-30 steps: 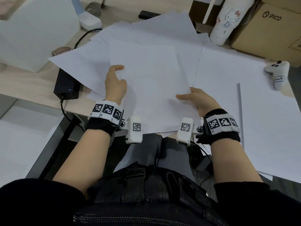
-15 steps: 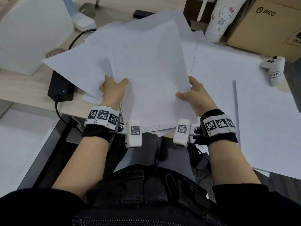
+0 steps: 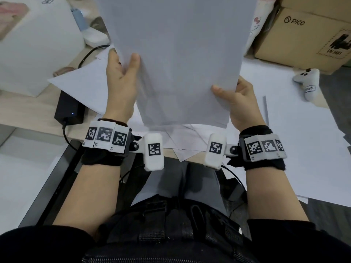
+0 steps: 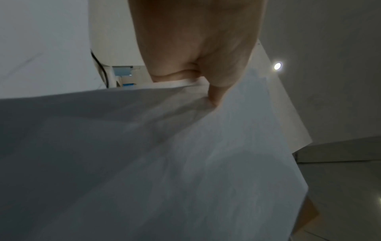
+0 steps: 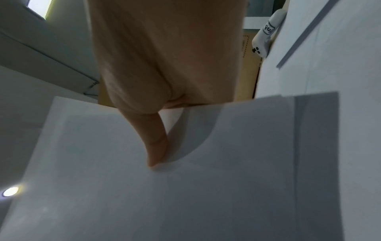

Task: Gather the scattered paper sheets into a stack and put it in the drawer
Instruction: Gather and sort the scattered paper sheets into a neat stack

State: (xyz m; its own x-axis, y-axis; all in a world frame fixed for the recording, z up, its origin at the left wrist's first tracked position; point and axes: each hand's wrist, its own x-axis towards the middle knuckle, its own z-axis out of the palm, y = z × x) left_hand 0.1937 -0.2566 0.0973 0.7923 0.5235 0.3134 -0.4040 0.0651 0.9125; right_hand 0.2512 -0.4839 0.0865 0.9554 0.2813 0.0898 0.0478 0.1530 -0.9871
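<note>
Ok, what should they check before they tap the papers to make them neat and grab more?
1. Left hand grips the stack: ok, its thumb is on the front near the left edge.
2. Right hand grips the stack: ok, its thumb presses the front near the right edge.
3. Bottom edges lined up: not ok, sheet edges show staggered at the stack's bottom edge.
4. All sheets gathered: not ok, loose sheets lie on the desk.
5. Controller off the papers: not ok, it rests on a sheet.
6. Drawer ready: cannot tell, none is in view.
</note>
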